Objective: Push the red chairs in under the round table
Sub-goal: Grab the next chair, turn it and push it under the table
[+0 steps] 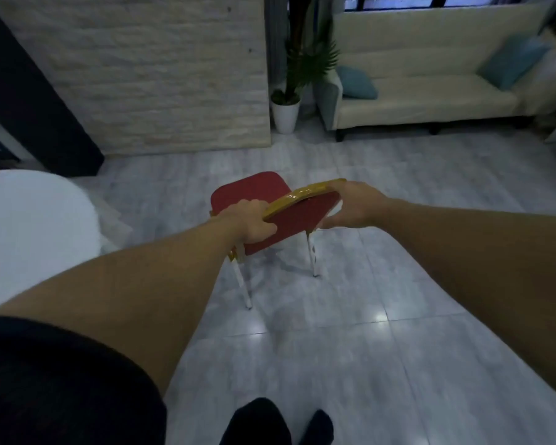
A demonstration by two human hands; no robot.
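Note:
A red chair (294, 221) with a gold frame and pale metal legs stands on the tiled floor in the middle of the head view, its seat facing away from me. My left hand (249, 221) grips the left side of its backrest. My right hand (355, 205) holds the right top corner of the backrest. The round table (29, 232), covered in white cloth, fills the left edge; the chair stands to its right, apart from it.
A stone-clad wall (148, 75) rises behind the table. A potted plant (286, 110) and a cream sofa (430, 101) with blue cushions line the far side. Grey floor tiles (350, 348) stretch between me and the chair. My feet (280, 425) show at the bottom.

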